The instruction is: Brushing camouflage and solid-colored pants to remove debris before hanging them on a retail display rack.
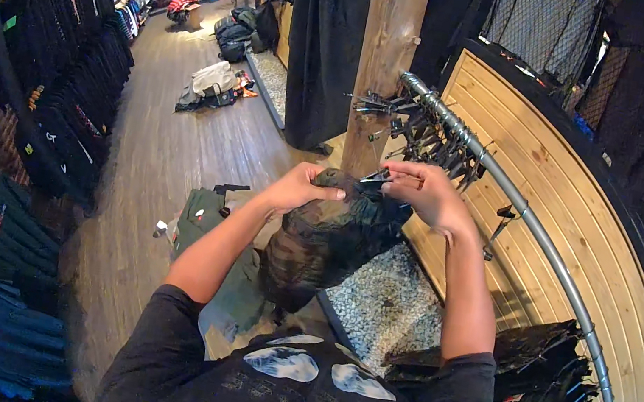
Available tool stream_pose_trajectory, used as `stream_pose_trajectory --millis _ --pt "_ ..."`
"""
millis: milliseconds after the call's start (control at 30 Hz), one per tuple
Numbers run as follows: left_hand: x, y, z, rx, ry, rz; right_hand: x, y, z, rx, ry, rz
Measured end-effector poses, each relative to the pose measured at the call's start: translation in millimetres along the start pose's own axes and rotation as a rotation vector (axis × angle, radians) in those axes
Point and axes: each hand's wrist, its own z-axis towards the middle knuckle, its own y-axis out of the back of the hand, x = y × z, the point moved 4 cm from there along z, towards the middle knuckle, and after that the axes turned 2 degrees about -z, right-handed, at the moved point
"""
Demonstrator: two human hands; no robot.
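A camouflage garment in brown, green and black hangs down in front of me, its upper edge bunched. My left hand pinches that edge at its left end, thumb on top. Close by on the right, my right hand has its fingers closed on a black clip hanger, whose clip is at the garment's upper edge. Whether the clip grips the cloth I cannot tell. The garment's lower end is partly hidden, and its exact kind does not show.
A curved metal rail at right carries bunched empty black hangers and, nearer me, dark hanging clothes. A wooden post stands ahead, beside pebbles. Olive clothes and another pile lie on the floor.
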Motion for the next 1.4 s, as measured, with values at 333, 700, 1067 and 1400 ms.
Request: stream_pose_trajectory --millis 333,700,1067,1400 --pt "11 7 17 0.024 -0.014 0.107 9 -16 23 -0.061 0.147 -0.209" --pt "0 -3 24 0.071 0.028 0.204 24 -14 31 -0.128 0.228 -0.532" --pt "-5 -5 30 0.097 0.006 0.176 20 -17 39 -0.153 0.442 -0.798" --pt "2 -9 34 0.107 -0.085 0.183 5 -27 57 -0.077 0.497 -0.96"
